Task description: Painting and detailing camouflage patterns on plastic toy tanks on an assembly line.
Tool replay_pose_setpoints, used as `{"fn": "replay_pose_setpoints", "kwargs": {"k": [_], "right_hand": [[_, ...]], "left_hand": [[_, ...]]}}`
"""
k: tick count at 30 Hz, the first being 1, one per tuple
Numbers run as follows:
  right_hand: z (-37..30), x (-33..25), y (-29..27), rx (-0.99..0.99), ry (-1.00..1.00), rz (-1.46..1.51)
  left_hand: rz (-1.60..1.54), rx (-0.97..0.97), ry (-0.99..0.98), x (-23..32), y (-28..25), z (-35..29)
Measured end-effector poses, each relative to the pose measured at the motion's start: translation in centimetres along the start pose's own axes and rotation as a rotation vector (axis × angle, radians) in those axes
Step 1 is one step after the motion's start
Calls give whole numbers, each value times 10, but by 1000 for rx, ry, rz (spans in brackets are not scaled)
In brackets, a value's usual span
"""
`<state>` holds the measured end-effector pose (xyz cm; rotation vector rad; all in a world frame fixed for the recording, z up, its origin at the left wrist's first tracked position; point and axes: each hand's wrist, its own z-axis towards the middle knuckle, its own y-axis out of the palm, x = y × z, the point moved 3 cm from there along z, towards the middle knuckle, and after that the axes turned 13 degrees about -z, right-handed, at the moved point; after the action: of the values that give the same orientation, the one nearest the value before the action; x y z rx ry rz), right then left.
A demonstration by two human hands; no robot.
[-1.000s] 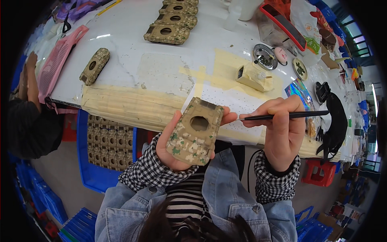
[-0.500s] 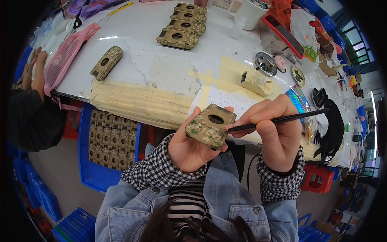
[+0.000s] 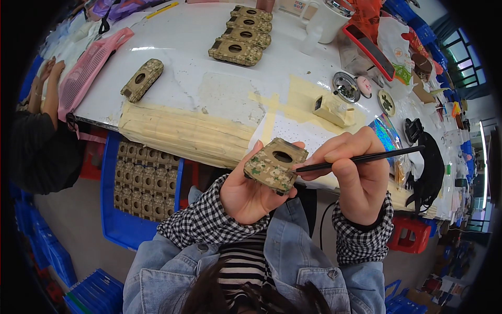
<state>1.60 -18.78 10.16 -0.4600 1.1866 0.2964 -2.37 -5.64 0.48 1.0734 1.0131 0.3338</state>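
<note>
My left hand (image 3: 244,196) cradles a toy tank hull (image 3: 267,171) from below, its thumb along the left side. The hull has a digital camouflage pattern and a dark round hole on top. In a pen-like grip, my right hand (image 3: 361,172) holds slim black tweezers (image 3: 384,155). Their pointed tip meets the hull's right edge near the hole; whether it pinches anything is too small to see. Beyond the hands, a white sheet (image 3: 293,137) carries scattered tiny dark specks. Another hull (image 3: 142,80) lies alone on the left of the table.
Several hulls (image 3: 235,51) stand in a row at the back. A blue crate (image 3: 120,227) below left holds many more. A cream block (image 3: 333,110), a round metal dish (image 3: 346,87), a phone (image 3: 368,51) and a mug (image 3: 327,23) are at right. Another person's arm (image 3: 51,97) shows far left.
The view has shifted slightly, so the table things sit a little to the right. Both hands keep their grip, and the tweezers' tip stays at the hull's edge.
</note>
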Motion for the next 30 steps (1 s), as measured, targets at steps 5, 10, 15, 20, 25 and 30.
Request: {"fn": "replay_pose_setpoints", "kwargs": {"k": [5,10,15,20,25,30], "right_hand": [[0,1,1,-2,2,-19],[-1,1,1,5,2,-44],[0,0,1,17,0,-43],[0,1,1,28,-2,-31],[0,2,1,17,-2,-42],[0,2,1,32,18,-20]], "left_hand": [[17,-202,-62,0,1,2],[9,-196,-73,1,-1,2],[33,-236,-87,3,-3,3],[8,-232,-85,3,-4,3],[-24,-200,-75,1,-1,3],[-15,-125,-53,1,-2,3]]}}
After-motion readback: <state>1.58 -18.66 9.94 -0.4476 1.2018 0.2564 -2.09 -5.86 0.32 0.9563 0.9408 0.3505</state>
